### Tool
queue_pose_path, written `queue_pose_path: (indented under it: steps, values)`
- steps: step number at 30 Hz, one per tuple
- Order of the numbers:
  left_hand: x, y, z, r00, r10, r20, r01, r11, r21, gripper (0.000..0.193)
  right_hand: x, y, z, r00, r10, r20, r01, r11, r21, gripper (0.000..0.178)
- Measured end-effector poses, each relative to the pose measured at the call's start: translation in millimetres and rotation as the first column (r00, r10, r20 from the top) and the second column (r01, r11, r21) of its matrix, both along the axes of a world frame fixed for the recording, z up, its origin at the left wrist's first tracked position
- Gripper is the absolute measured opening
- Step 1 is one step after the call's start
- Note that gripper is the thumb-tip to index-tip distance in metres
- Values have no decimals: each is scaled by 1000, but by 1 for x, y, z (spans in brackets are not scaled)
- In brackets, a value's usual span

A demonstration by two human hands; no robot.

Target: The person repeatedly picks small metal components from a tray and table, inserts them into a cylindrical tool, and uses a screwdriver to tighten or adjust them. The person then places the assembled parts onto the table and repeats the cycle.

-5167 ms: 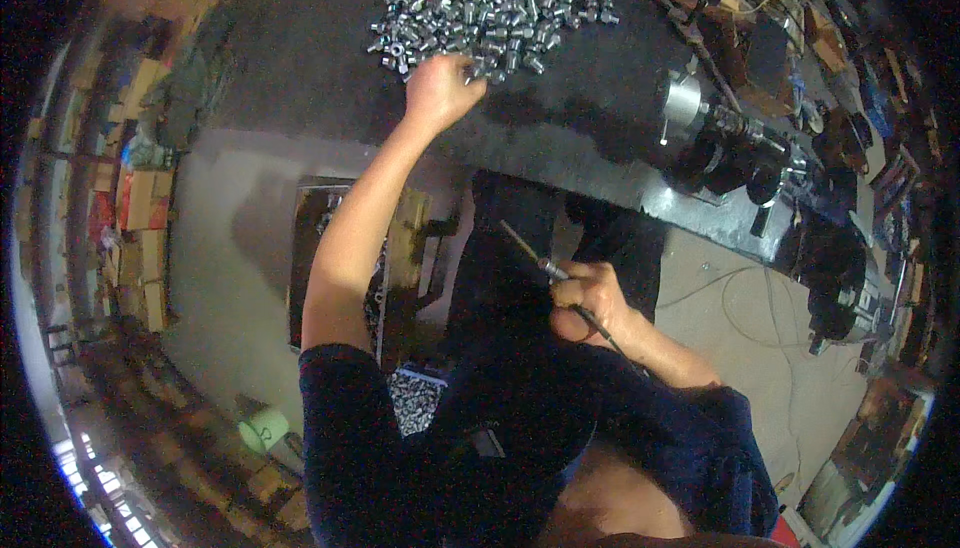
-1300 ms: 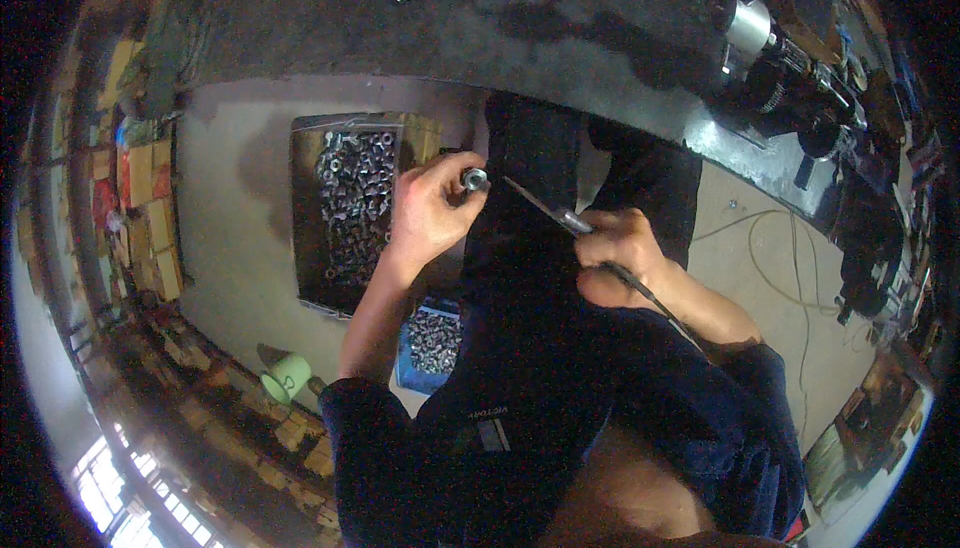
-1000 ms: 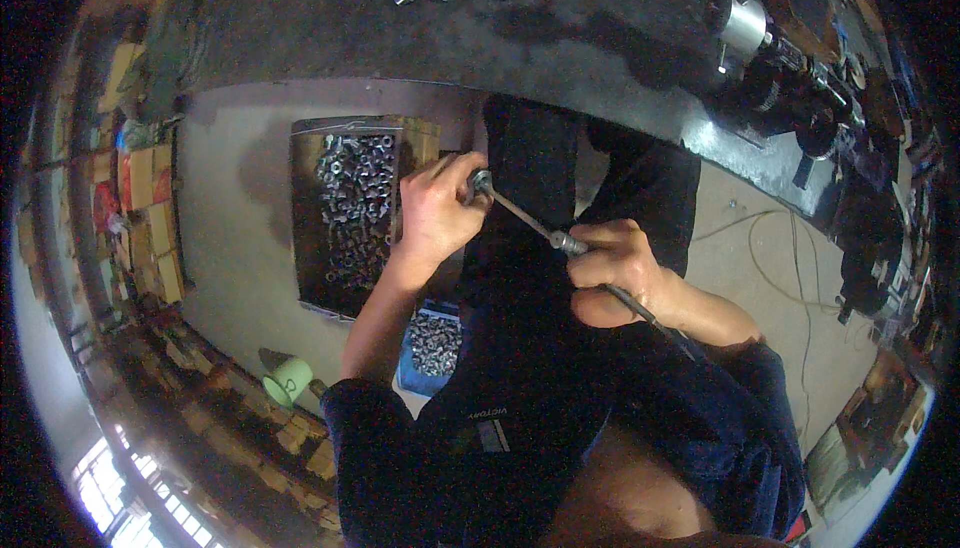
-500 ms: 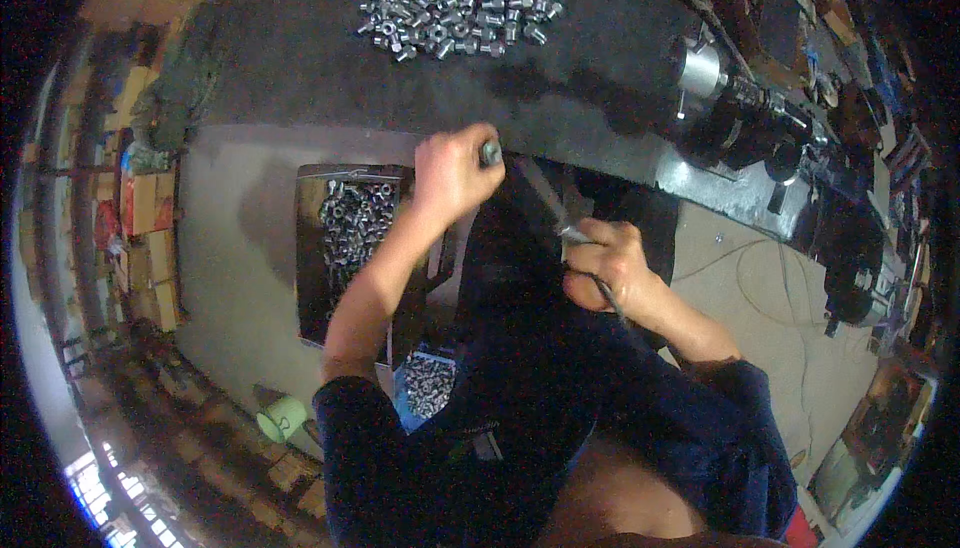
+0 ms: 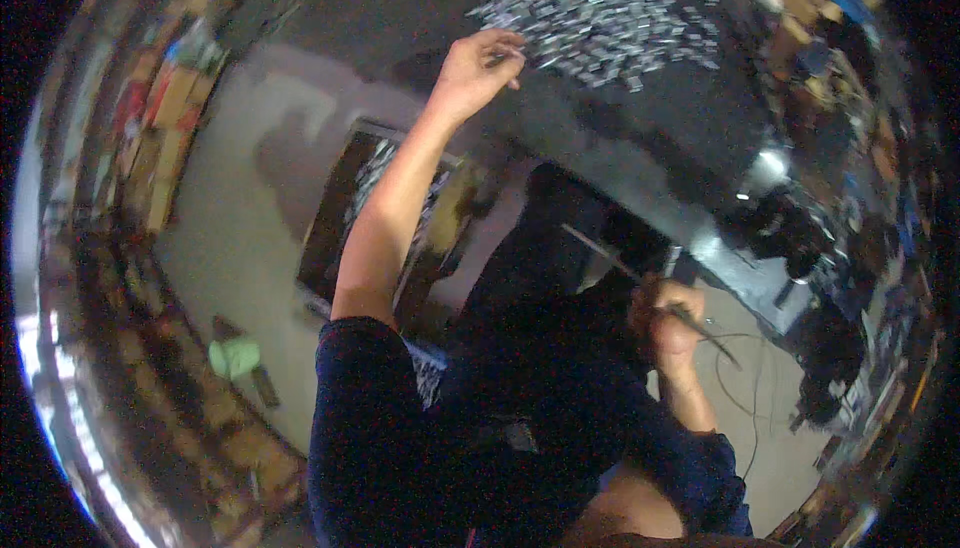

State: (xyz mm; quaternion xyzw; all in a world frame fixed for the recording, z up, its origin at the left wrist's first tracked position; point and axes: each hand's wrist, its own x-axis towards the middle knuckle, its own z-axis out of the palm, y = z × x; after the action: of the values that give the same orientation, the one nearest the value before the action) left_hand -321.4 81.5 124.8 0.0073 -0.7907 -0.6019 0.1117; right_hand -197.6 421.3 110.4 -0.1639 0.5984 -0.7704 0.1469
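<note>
My left hand (image 5: 482, 73) reaches over the dark bench, at the near left edge of a pile of small shiny metal fittings (image 5: 600, 23). Its fingers are curled toward the thumb; whatever sits between them is too blurred to name. Lower and to the right, in front of my dark clothing, my right hand (image 5: 668, 323) is wrapped around a long, thin metal rod-like tool (image 5: 600, 248). One end of the tool points up and left, and the other sticks out below the fist at the right.
Beneath my left forearm stands a dark box (image 5: 325, 248) of metal parts, with a blue-lined container (image 5: 428, 373) partly hidden nearby. A pale green bucket (image 5: 235, 358) is on the floor at left. Dark machinery (image 5: 790, 238) lines the bench's right side; a cable (image 5: 755, 428) trails below.
My left hand has moved up to the pile from beside the tool's tip, where it held a fitting. My right hand has drawn the tool down and right. The view has turned.
</note>
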Motion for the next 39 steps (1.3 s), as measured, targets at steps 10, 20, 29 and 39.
queue_pose_path:
  steps: [10,20,29,39]
  values:
    - [351,-193,-131,777,551,304,-88,574,-814,29,-12,21,103,329,894,304,-274,399,-875,22]
    - [337,-158,-146,350,720,599,689,234,-685,18,4,7,116,499,786,366,-163,500,-851,18]
    - [321,-160,-152,412,550,727,832,100,-546,10,12,8,118,558,738,381,-128,530,-838,23]
    - [330,-173,-161,504,540,674,752,109,-650,10,9,-8,112,584,695,420,-86,567,-819,34]
